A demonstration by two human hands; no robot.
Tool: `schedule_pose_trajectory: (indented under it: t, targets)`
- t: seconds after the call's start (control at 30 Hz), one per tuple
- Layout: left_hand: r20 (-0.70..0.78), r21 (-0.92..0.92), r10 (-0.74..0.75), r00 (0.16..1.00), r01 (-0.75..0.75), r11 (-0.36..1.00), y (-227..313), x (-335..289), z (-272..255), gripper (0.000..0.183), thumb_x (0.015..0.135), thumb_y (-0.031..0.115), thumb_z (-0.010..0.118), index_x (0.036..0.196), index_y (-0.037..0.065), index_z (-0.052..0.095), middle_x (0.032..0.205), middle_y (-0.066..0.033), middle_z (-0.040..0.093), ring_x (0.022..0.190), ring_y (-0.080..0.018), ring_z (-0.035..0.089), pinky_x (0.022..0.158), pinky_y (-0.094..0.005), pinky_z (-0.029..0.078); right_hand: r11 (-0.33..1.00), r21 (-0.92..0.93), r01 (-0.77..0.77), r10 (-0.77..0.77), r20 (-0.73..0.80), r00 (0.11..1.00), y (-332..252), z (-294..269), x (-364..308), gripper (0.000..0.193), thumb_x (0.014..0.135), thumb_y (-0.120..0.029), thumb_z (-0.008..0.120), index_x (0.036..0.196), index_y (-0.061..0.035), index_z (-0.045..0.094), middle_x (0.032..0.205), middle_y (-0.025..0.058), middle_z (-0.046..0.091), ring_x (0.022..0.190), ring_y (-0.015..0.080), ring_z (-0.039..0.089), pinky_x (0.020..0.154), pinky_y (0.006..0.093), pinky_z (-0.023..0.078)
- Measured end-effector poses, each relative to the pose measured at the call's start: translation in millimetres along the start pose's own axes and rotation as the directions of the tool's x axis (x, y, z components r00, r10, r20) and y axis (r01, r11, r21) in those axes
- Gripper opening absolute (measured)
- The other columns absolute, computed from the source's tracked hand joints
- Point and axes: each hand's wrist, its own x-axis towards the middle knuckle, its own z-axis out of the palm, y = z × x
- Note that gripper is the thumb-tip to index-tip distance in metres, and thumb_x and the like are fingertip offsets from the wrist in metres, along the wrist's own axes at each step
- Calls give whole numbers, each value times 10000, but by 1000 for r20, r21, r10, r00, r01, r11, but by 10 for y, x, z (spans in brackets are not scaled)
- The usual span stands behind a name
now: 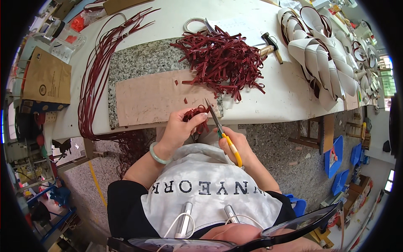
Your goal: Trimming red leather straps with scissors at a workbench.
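My left hand (181, 127) is closed on a small bunch of dark red strips (195, 112), pinched between thumb and fingers at the table's near edge. In my right hand (236, 145) are scissors (231, 148) with yellow handles, their blades pointing up and away beside the bunch. Whether the blades touch a strip I cannot tell. Beyond both hands lies a pile of short looped dark red strips (226, 59). A few small red scraps (185, 101) rest on the pinkish-tan sheet (147, 98), which lies on a speckled stone slab (142, 59).
Long dark red strips (94, 80) run along the left of the table and hang over its edge. A hammer (273, 47) lies right of the pile, a tape roll (195, 26) behind it. White curved pieces (315, 59) stack at the right. A cardboard box (46, 80) stands left.
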Motion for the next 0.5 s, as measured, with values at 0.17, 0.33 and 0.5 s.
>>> schedule_pose_trajectory:
  t: [0.17,0.33,0.5]
  targets:
    - [-6,-15,0,1000,0,1000,-5,-3,16,141,865,149,651,875,12,680,701,18,623,523,-23,437,465,-186,333,999,23,23,-23,-25,999,34,33,14,557,929,-529,443,1157,-33,556,637,54,542,589,162,551,586,297,449]
    - [3,6,-8,1000,8,1000,8,33,6,149,876,130,640,943,2,679,713,13,622,527,-27,447,471,-189,355,998,69,-2,5,-54,999,60,65,17,456,924,-451,515,1082,-31,596,677,119,614,653,294,634,630,341,493]
    - [-220,423,295,930,-182,888,208,335,-499,347,885,145,640,1202,12,588,844,-22,639,669,-81,572,580,-219,457,944,312,-104,152,-131,980,159,73,-2,438,938,-426,524,1020,-6,617,541,6,519,464,69,489,476,241,422]
